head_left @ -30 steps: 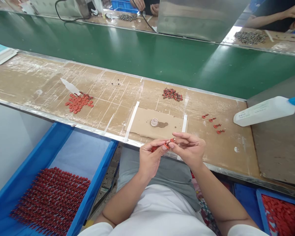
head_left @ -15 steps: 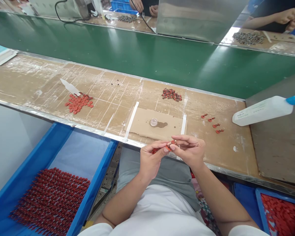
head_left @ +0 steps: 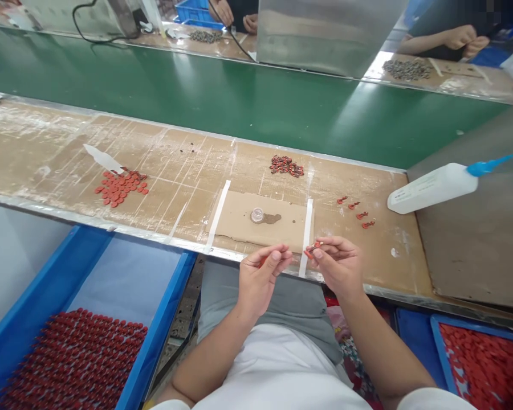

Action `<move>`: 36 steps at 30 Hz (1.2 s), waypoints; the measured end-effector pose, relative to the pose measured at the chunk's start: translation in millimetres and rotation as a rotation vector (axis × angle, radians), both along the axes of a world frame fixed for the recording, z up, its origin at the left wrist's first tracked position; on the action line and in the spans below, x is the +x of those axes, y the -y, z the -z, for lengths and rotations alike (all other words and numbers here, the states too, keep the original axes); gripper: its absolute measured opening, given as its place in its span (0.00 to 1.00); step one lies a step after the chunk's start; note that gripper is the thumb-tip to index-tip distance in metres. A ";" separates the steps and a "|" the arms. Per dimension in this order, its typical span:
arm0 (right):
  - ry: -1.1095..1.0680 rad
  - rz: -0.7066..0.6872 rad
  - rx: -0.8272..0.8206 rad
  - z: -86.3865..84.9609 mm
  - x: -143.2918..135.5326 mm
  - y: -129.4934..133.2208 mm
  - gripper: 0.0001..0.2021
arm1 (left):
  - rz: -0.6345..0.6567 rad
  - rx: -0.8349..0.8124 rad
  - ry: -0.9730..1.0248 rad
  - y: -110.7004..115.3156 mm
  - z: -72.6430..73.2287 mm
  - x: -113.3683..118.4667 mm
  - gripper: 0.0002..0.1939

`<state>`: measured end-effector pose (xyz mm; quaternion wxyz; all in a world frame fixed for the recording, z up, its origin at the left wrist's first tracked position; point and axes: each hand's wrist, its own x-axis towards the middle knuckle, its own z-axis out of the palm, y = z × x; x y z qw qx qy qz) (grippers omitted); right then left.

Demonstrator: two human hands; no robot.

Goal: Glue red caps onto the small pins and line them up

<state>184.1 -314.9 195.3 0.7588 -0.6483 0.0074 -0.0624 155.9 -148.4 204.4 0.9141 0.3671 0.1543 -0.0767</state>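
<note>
My right hand (head_left: 340, 265) pinches a small red part (head_left: 312, 249) with a dark piece on it, over the bench's front edge. To its left, apart from it, my left hand (head_left: 259, 279) is closed around red pieces (head_left: 263, 261) mostly hidden by the fingers. Beyond the hands, a small clear cup (head_left: 257, 214) stands on a taped cardboard piece (head_left: 239, 228) beside a wet stain. Several red parts (head_left: 362, 215) lie in a slanting row to the right. A pile of red and dark pieces (head_left: 286, 165) sits behind the cardboard.
Red discs (head_left: 120, 187) lie at the left by a white strip (head_left: 102, 158). A white bottle (head_left: 434, 188) with a blue nozzle leans at the right. Blue trays (head_left: 182, 273) of red parts are below. Across the green belt (head_left: 214, 94), other people's hands (head_left: 464, 41) work.
My hands have moved apart, and the red part has gone with my right hand. The camera view has shifted, so the bench items appear further left.
</note>
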 end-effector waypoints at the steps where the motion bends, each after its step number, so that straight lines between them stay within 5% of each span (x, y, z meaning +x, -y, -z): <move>1: 0.016 0.092 -0.057 3.2 0.0 12.2 0.13 | -0.004 -0.008 -0.025 -1.2 1.4 0.6 0.09; 7: 0.047 0.629 -0.662 30.9 4.4 108.8 0.15 | -0.001 -0.026 -0.119 -5.3 13.4 6.9 0.11; 11: -0.029 0.675 -0.886 48.2 9.4 156.3 0.17 | 0.021 -0.036 -0.148 -2.0 17.6 10.1 0.11; 15: -0.013 0.648 -1.105 54.8 16.2 170.4 0.15 | 0.034 -0.035 -0.162 1.5 18.2 11.7 0.12; 21: 0.041 0.640 -1.214 55.5 21.7 169.7 0.16 | 0.028 -0.065 -0.186 1.9 18.4 14.7 0.11; 26: 0.017 0.769 -1.051 45.8 12.3 162.2 0.18 | 0.044 -0.197 -0.200 -0.3 12.8 19.5 0.15; 29: 0.120 0.858 -0.947 30.8 -2.7 134.1 0.15 | 0.105 -0.319 -0.184 0.3 6.8 21.9 0.21; 31: 0.196 0.712 -0.920 18.1 -14.5 104.7 0.12 | 0.158 -0.397 -0.183 2.3 3.3 23.0 0.24; 36: 0.470 0.082 -0.955 -3.9 -30.3 29.5 0.15 | 0.238 -0.509 -0.178 8.6 0.1 23.5 0.26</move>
